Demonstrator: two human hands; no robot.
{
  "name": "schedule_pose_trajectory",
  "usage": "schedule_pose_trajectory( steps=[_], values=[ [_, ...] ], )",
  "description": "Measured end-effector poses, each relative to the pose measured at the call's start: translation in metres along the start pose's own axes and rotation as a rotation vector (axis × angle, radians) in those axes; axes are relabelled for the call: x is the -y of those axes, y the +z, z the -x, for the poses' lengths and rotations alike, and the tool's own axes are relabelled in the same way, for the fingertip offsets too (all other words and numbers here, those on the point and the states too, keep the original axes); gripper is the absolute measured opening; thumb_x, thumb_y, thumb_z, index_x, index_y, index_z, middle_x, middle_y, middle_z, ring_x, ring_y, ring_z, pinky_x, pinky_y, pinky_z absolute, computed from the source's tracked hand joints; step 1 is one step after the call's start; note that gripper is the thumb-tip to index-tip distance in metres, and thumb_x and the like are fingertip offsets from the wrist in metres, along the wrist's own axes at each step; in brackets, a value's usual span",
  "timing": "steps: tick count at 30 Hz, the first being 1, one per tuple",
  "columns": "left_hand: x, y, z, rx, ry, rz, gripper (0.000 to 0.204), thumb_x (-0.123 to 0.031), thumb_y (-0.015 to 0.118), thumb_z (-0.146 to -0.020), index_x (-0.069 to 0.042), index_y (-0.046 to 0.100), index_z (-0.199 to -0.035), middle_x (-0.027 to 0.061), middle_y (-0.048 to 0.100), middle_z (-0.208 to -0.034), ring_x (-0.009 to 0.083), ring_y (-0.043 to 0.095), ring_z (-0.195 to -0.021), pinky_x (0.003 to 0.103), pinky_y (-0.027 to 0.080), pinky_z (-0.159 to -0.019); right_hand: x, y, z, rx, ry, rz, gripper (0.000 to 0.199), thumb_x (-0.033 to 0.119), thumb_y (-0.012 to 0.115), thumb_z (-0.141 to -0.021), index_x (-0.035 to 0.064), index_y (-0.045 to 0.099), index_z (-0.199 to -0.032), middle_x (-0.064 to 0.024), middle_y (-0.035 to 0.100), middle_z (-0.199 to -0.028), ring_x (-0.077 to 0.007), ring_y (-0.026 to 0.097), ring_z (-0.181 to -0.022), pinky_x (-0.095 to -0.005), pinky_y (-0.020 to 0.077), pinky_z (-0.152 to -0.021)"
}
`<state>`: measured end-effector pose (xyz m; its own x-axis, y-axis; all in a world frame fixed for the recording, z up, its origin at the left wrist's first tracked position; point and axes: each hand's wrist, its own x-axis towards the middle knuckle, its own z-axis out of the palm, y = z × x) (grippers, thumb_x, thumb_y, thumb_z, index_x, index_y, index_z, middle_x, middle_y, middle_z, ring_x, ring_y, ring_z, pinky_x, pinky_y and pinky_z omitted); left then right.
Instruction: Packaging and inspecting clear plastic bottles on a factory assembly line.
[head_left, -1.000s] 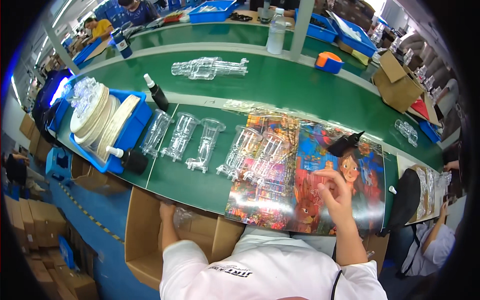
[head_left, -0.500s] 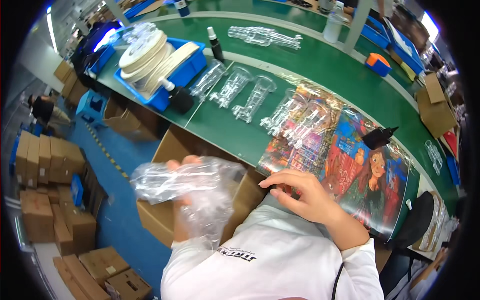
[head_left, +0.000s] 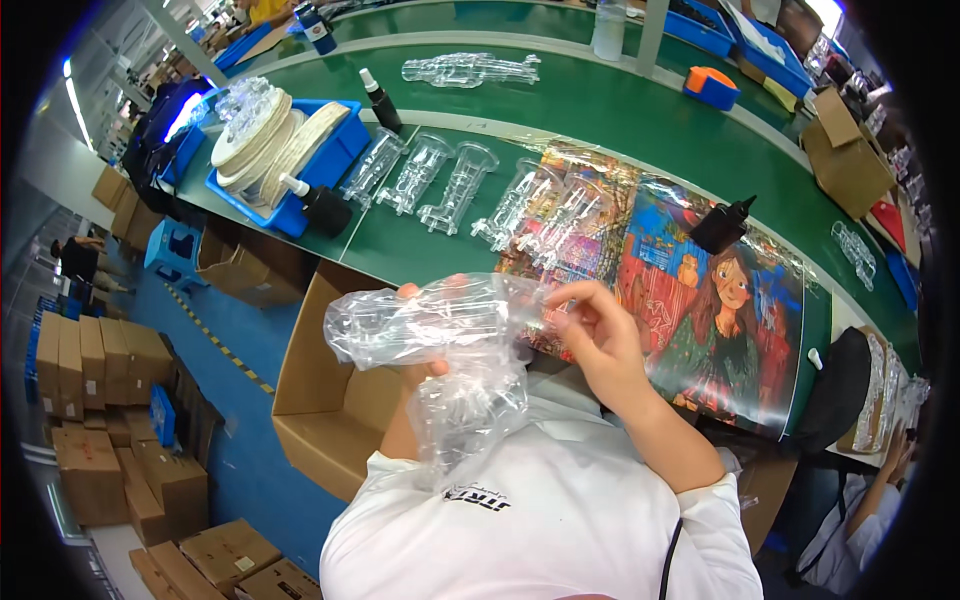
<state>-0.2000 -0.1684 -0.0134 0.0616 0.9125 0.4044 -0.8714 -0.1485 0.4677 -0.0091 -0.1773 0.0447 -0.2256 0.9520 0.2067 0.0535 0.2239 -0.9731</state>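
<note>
A clear plastic bag [head_left: 450, 350] with clear plastic parts inside hangs in front of my chest. My left hand [head_left: 420, 368] grips it from behind, mostly hidden by the plastic. My right hand [head_left: 598, 335] pinches the bag's right end with its fingertips. Just beyond lies a colourful printed sheet [head_left: 700, 290] on the green table [head_left: 600, 110]. Several clear plastic pieces [head_left: 455, 185] lie in a row on the table, some on the sheet's left part.
An open cardboard box [head_left: 325, 400] stands below the table at my left. A blue tray [head_left: 320, 160] holds white rolls, with black bottles [head_left: 320, 205] beside it. Another black bottle [head_left: 722, 225] sits on the sheet. Stacked cartons [head_left: 110, 420] line the floor. Another person's hand [head_left: 895, 455] shows at right.
My left hand has brought the clear bag up from beside the box to chest height. My right hand left the sheet and took hold of the bag's end.
</note>
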Motion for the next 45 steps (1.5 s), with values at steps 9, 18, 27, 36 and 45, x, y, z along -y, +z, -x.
schedule_pose_trajectory(
  steps=[9,18,27,36,45],
  values=[
    [0.004,0.005,-0.008,0.044,-0.140,-0.124,0.086,-0.016,0.086,-0.059,-0.027,0.036,-0.127,0.0161,0.039,-0.131,0.0391,0.043,-0.118,0.055,0.049,-0.088,-0.015,-0.022,0.002,0.305,0.373,-0.778,0.023,0.012,0.051,-0.092,0.0020,0.054,-0.113,-0.0049,0.062,-0.088,-0.0075,0.051,-0.059,-0.0182,0.0347,-0.047],
    [0.010,0.018,-0.006,-0.018,-0.099,-0.237,0.082,-0.021,0.087,-0.059,-0.025,0.036,-0.122,0.0189,0.038,-0.130,0.0387,0.042,-0.118,0.055,0.047,-0.091,-0.017,-0.008,0.001,0.041,0.281,-0.762,0.032,0.014,0.061,-0.086,0.0009,0.054,-0.114,-0.0062,0.065,-0.084,-0.0061,0.051,-0.058,-0.0172,0.0359,-0.048],
    [0.008,0.031,-0.018,0.059,0.015,-0.155,0.079,-0.023,0.084,-0.063,-0.018,0.036,-0.126,0.0169,0.040,-0.131,0.0387,0.047,-0.115,0.053,0.044,-0.094,-0.014,-0.012,0.000,0.055,0.376,-0.587,0.029,0.017,0.064,-0.083,-0.0005,0.060,-0.106,-0.0068,0.067,-0.083,-0.0043,0.047,-0.049,-0.0178,0.0356,-0.041],
    [-0.027,-0.028,-0.011,-0.669,0.315,-0.961,0.038,-0.040,0.053,-0.087,-0.010,0.050,-0.110,0.0114,0.053,-0.108,0.0251,0.055,-0.097,0.044,0.046,-0.087,-0.018,-0.034,-0.005,-0.093,0.340,-0.404,0.024,0.016,0.060,-0.087,-0.0008,0.061,-0.104,-0.0066,0.065,-0.077,-0.0048,0.045,-0.042,-0.0178,0.0343,-0.039],
    [-0.122,-0.015,-0.009,-0.580,0.119,-0.076,0.022,-0.031,0.059,-0.088,-0.012,0.056,-0.079,0.0006,0.052,-0.069,0.0119,0.052,-0.065,0.026,0.045,-0.058,-0.036,-0.132,-0.057,-0.153,0.243,0.348,0.024,0.019,0.053,-0.092,-0.0017,0.064,-0.097,0.0009,0.056,-0.068,-0.0063,0.051,-0.062,-0.0204,0.0396,-0.058]
  ],
)
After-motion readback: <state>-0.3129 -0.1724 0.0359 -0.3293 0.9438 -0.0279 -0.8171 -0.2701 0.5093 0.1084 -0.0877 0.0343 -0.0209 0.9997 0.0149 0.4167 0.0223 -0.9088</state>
